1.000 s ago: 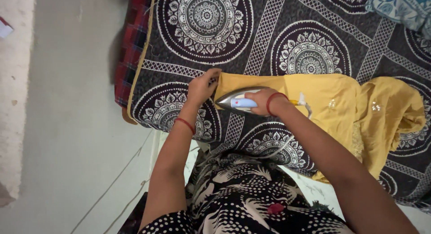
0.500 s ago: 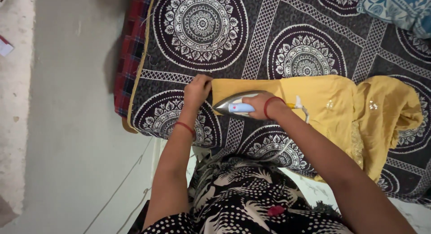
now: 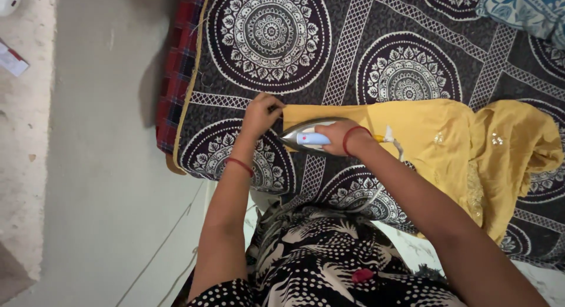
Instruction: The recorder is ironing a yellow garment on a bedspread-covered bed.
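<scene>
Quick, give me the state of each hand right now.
Left hand: fingers closed, pinching the end of the yellow garment.
Right hand: closed around the handle of the iron, which sits on the garment.

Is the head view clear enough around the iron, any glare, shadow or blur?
Head view: even, soft light; iron sharp, faint sheen on its metal edge, no glare; dark shadow on the floor beside the patterned cover; both hands unblurred.

A dark patterned bedspread [image 3: 365, 36] covers the bed beside a grey floor [image 3: 106, 166].
</scene>
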